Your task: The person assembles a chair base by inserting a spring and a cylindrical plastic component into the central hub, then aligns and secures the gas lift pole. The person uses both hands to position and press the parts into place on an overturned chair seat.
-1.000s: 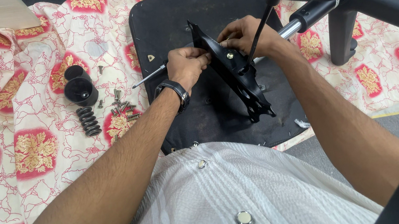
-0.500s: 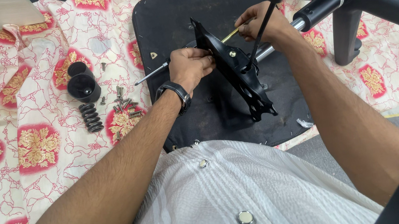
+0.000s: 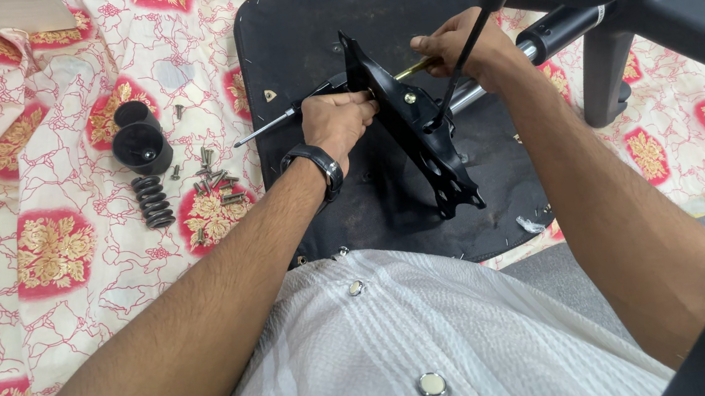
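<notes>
The left hand (image 3: 339,123) is clamped around a screwdriver (image 3: 288,117) at the black metal chair mechanism (image 3: 412,127), which stands on edge on the upturned black seat pad (image 3: 363,27). The right hand (image 3: 462,44) is closed on the mechanism's brass-coloured rod (image 3: 413,69). Screws (image 3: 214,184), a coil spring (image 3: 153,201) and black caps (image 3: 141,147) lie on the patterned cloth (image 3: 31,249).

The single view comes from a camera worn on the person's head, looking steeply down over the white buttoned shirt (image 3: 377,354) and along both bare forearms. It sits close above the work, facing forward and down onto the black upturned chair seat (image 3: 317,34) lying on the cream cloth with red and gold flower patches (image 3: 32,258). With one view only, nothing is shared.
</notes>
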